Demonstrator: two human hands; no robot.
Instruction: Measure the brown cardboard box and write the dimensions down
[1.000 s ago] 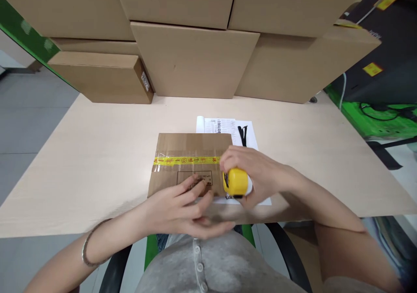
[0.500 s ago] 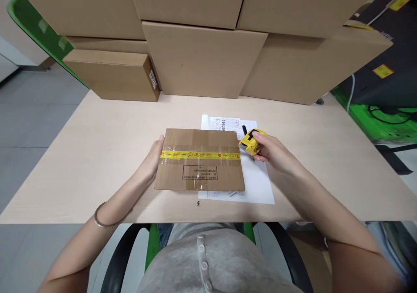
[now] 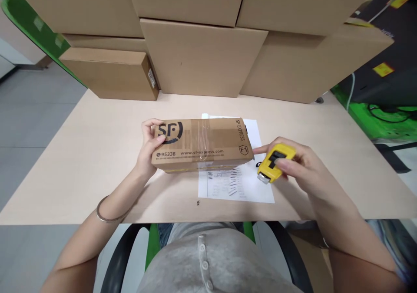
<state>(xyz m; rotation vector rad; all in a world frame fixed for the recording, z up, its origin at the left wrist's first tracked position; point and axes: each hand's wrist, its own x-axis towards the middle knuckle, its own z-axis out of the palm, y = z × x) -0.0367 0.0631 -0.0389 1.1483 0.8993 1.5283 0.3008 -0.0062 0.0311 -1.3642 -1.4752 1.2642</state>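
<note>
A taped cardboard box (image 3: 203, 141) with "SF" printing is tilted up over the papers, a narrow printed side facing me. My left hand (image 3: 150, 147) grips its left end, thumb on the printed face. In my right hand (image 3: 293, 162) is a yellow tape measure (image 3: 276, 162) with a black button, its silver end pointing down and left. One finger of that hand reaches to the box's right end and seems to touch it. Under the box lie printed white sheets (image 3: 241, 191), partly covered. A dark item on the sheets is mostly hidden.
Large cardboard boxes (image 3: 203, 58) are stacked along the back of the table (image 3: 107, 167). At the back left stands a smaller box (image 3: 107, 74). Dark equipment (image 3: 374, 80) and cables on a green surface are at the right. A small dark mark (image 3: 198, 202) lies near the front edge.
The box has been turned from its broad yellow-taped face to its narrow "SF" side. My left hand's thumb has come over it. The tape measure has moved right and towards me.
</note>
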